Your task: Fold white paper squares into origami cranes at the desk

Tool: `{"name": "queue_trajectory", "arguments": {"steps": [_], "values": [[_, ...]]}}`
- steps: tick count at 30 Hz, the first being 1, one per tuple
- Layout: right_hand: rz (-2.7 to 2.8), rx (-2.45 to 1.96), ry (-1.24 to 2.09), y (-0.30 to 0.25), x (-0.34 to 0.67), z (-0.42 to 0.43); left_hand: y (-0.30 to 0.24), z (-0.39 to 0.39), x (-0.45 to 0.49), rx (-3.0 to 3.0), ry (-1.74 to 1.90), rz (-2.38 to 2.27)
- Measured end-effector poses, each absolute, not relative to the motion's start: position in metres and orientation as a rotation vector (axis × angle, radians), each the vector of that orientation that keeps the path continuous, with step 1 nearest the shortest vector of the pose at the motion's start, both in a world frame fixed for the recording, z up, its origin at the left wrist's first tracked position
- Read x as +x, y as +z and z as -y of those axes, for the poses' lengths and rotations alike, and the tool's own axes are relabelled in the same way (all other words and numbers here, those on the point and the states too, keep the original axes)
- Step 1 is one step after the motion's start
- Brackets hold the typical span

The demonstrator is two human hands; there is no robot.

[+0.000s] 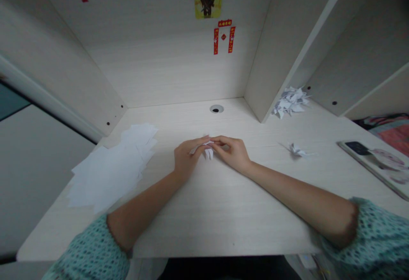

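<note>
A small piece of folded white paper (208,153) is pinched between both hands over the middle of the desk. Two narrow points of it hang toward me, while the fingers cover much of the rest. My left hand (189,154) closes on its left side with thumb and fingers. On the other side, my right hand (232,150) grips it between thumb and fingertips. To the right lies a finished folded paper crane (298,150), apart from both hands. A spread stack of white paper sheets (110,169) is left of my left forearm.
A heap of folded white paper pieces (290,101) sits at the back right beside an upright panel (271,58). A phone (373,161) lies at the right, near reddish fabric (393,131). Behind my hands is a round cable hole (217,109) in the desk (204,220).
</note>
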State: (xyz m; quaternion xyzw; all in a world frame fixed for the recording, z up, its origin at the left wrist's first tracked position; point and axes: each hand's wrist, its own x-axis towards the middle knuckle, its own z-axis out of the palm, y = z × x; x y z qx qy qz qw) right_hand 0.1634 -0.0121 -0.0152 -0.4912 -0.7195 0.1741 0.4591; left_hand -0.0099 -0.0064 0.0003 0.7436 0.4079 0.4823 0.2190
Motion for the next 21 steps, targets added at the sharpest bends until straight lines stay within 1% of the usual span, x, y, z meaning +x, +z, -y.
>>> {"name": "queue_trajectory", "arguments": {"steps": [11,21], "values": [[1.802,-1.175,0.407,-0.0116,0.1638,0.0137,0.0013,0.0092,-0.0108,2.068,1.416,-1.077],[1.830,-1.173,0.375,-0.0117,0.1637,0.0140,0.0021,0.0108,-0.0108,2.142,1.447,-1.144]]}}
